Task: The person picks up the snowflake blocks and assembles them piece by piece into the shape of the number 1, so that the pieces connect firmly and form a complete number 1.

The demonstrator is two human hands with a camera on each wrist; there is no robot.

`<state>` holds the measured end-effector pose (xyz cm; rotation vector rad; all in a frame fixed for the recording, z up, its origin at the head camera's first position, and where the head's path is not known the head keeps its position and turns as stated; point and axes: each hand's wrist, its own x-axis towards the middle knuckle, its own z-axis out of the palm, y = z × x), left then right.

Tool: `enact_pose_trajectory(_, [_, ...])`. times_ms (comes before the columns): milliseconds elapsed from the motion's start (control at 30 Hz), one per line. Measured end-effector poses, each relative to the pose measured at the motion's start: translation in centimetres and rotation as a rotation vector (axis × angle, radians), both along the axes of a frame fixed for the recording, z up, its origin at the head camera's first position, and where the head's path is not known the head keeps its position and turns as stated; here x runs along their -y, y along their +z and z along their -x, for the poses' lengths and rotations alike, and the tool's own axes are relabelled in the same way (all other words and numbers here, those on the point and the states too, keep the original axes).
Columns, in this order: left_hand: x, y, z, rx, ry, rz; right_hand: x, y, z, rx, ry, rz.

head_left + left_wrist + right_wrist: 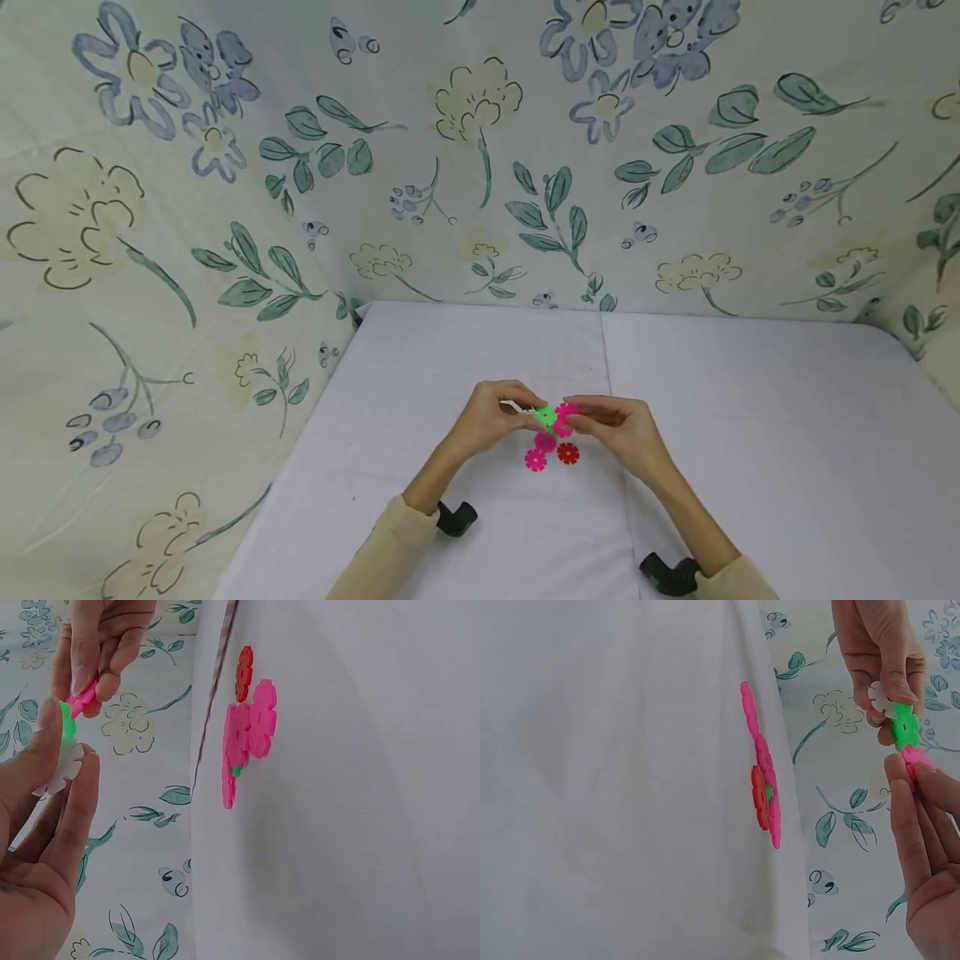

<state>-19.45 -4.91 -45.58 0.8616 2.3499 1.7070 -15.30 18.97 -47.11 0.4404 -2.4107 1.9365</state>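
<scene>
My left hand [487, 419] pinches a white snowflake disc [60, 774] between thumb and fingers, with the thumb also against a green snowflake disc [905, 726] joined to it. My right hand [628, 429] pinches a pink snowflake disc [913, 760] whose edge meets the green one, so white, green and pink line up between the hands. Whether the pink disc is fully slotted in, I cannot tell. Below them, on the cloth, lie several pink discs [536, 460] with a bit of green [237, 772] among them. Beside these is a red disc [567, 453].
A white cloth [465, 358] covers the table, with a crease running front to back. Floral fabric [480, 217] hangs behind and at the sides. Black wrist-worn devices [457, 518] sit at both forearms.
</scene>
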Motion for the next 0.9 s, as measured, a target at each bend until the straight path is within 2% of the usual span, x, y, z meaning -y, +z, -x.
enact_pose_trajectory(133, [0.06,-0.02,-0.06,0.015,-0.009,-0.01,0.16,-0.04,-0.06,0.01,0.02,0.025])
enact_pose_trajectory(300, [0.01,0.01,-0.16,0.056,-0.012,-0.042,0.28,-0.14,-0.25,0.008,-0.017,0.039])
enact_pose_trajectory(467, [-0.23,0.02,-0.07,0.095,-0.014,-0.086,0.38,-0.05,-0.29,-0.075,-0.011,0.076])
enact_pose_trajectory(667, [-0.21,0.28,0.22,0.086,-0.018,-0.066,0.68,0.16,-0.22,-0.081,-0.006,0.141])
enact_pose_trajectory(900, [-0.24,0.76,0.54,0.073,-0.058,-0.052,0.95,0.18,-0.23,-0.085,0.0,0.181])
